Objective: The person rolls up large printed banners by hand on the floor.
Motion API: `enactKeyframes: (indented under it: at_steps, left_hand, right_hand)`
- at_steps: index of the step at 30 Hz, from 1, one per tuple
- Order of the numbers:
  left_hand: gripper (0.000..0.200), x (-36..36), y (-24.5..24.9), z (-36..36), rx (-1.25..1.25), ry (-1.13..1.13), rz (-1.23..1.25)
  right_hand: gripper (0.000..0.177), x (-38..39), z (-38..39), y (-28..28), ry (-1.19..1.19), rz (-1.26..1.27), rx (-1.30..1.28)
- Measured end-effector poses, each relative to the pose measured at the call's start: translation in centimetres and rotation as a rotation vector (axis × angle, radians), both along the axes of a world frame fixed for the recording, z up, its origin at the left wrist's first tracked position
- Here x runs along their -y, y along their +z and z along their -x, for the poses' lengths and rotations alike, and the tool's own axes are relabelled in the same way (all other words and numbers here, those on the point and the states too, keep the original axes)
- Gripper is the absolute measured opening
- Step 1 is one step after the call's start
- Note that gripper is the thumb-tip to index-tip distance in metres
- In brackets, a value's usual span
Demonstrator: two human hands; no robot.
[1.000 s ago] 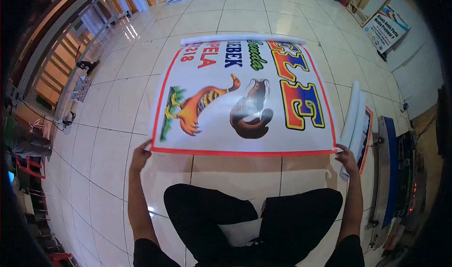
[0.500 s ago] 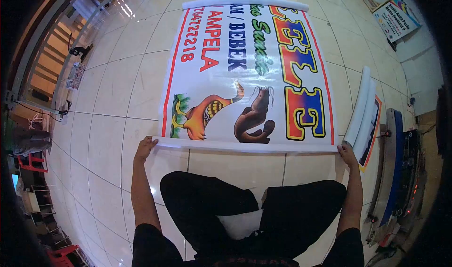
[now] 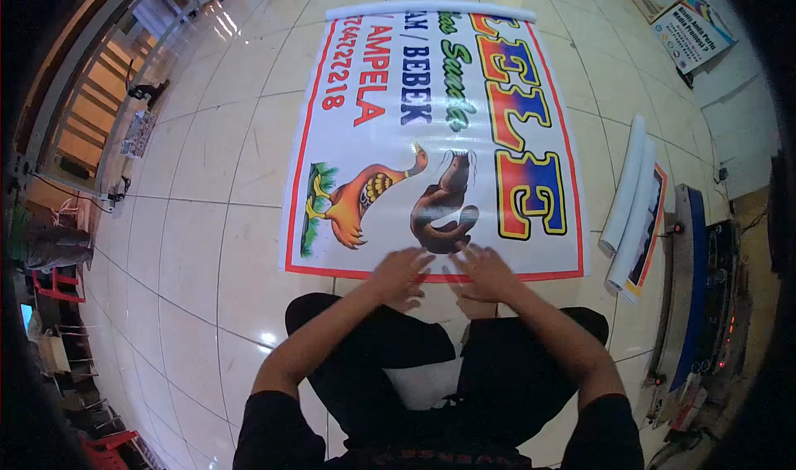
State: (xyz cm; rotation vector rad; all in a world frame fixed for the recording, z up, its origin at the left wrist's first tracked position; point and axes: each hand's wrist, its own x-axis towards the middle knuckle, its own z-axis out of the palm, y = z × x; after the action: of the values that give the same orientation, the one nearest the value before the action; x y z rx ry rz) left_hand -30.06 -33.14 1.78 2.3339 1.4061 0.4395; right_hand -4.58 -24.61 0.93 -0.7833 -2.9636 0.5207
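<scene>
Hands above a printed banner, seen by an onlooker in the room. Nearest, the knees [image 3: 319,319] are jutting toward the banner [image 3: 332,147]; a forward lean, I judge, could be creasing its near edge if a knee came down on it. Just beyond, the left hand [image 3: 402,276] and right hand [image 3: 487,273] are hovering or resting close together at the middle of that edge, fingers loosely spread and gripping nothing; whether fingertips are touching the print cannot be told. With neither near corner held, an edge inclined to curl could be springing up, and a sideways push could be wrinkling the sheet.

The banner is lying face up on the floor [image 3: 191,246], in front of the knees. The glossy tiles may be offering little grip, so an uneven pull could be skewing it. To its right, toward the floor's right edge, two loose rolls [image 3: 626,184] are lying side by side, partly over a bordered sheet [image 3: 643,254]; a knock from the right elbow could be setting them rolling against the banner. At the far end, a roll [image 3: 431,12] is lying across the banner's width; nothing visible is holding it, so a nudge could be turning it askew. Farther off, a sign [image 3: 692,37] is leaning near the right wall, well apart.
</scene>
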Motion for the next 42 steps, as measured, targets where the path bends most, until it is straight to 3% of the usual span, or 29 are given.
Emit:
enactKeyframes:
  at_steps: [1, 3, 4, 8, 12, 13, 15, 17, 19, 21, 24, 27, 29, 31, 33, 34, 35, 37, 40, 42]
  left_hand:
    - [0.062, -0.3, -0.4, -1.3, -0.006, -0.005, -0.012]
    - [0.048, -0.5, -1.2, -2.7, -0.235, -0.044, 0.265]
    - [0.048, -0.3, -1.7, -2.6, -0.237, -0.045, 0.269]
    - [0.028, -0.4, -5.3, -1.7, -0.225, -0.070, 0.160]
    - [0.016, -0.6, -4.1, -1.4, -0.037, 0.001, 0.116]
    - [0.016, -0.6, -2.7, -1.5, -0.040, 0.004, 0.115]
    - [0.018, -0.8, -0.6, -2.1, 0.061, 0.268, 0.188]
    - [0.021, -1.8, -1.0, -1.7, 0.070, 0.271, 0.241]
    - [0.025, -4.3, -1.7, -1.4, 0.089, 0.273, 0.300]
    - [0.029, -6.3, -1.6, -1.1, -0.018, 0.278, 0.472]
    - [0.032, -6.9, -1.0, 0.4, -0.024, 0.294, 0.293]
    - [0.037, -8.2, -1.6, 2.6, -0.089, 0.319, 0.391]
    - [0.041, -8.4, -1.4, 3.6, -0.073, 0.359, 0.323]
    - [0.041, -9.3, -1.2, 5.0, -0.140, 0.386, 0.348]
    - [0.037, -9.4, -1.1, 5.9, -0.130, 0.417, 0.369]
    - [0.035, -9.2, -1.3, 6.5, 0.002, 0.417, 0.372]
    - [0.032, -8.8, -1.4, 7.1, 0.137, 0.419, 0.375]
    - [0.031, -8.2, -2.7, 9.2, 0.199, 0.368, 0.342]
    - [0.030, -7.4, -2.7, 9.5, 0.156, 0.362, 0.556]
    - [0.035, -7.6, -1.8, 8.5, 0.019, 0.450, 0.201]
  right_hand:
    - [0.063, 0.1, 0.8, -0.7, -0.005, -0.012, -0.006]
    - [0.051, 0.3, 1.6, -1.7, 0.107, 0.024, 0.080]
    - [0.043, 0.5, 1.5, -1.9, 0.148, -0.062, 0.076]
    - [0.040, 0.4, 0.8, -4.9, 0.166, -0.162, -0.008]
    - [0.029, 0.3, 1.2, -4.2, 0.097, -0.021, -0.003]
    - [0.027, 0.3, 1.4, -3.6, 0.028, 0.066, 0.017]
    - [0.024, -0.3, 1.2, -2.9, -0.038, 0.135, 0.052]
    - [0.022, -1.2, 0.9, -2.7, -0.106, 0.205, 0.096]
    - [0.021, -3.1, 0.3, -2.3, -0.097, 0.432, 0.041]
    - [0.023, -5.2, 0.6, -1.6, -0.095, 0.394, 0.064]
    - [0.028, -7.1, 1.6, -0.9, -0.123, 0.317, 0.094]
    - [0.033, -9.4, 2.6, -1.6, -0.166, 0.322, 0.095]
    - [0.036, -10.6, 2.9, -2.3, -0.175, 0.260, -0.095]
    - [0.041, -11.7, 2.2, -2.5, -0.187, 0.285, -0.096]
    - [0.046, -12.2, 0.5, -1.9, 0.004, 0.156, -0.235]
    - [0.052, -12.5, -0.4, -1.9, 0.166, -0.027, -0.239]
    - [0.052, -12.4, -1.7, -1.9, 0.167, -0.017, -0.238]
    - [0.051, -12.5, -4.1, -1.7, 0.084, 0.169, -0.004]
    - [0.049, -12.0, -6.5, -2.2, 0.068, 0.200, 0.079]
    - [0.044, -11.5, -6.7, -1.4, 0.015, 0.187, 0.061]
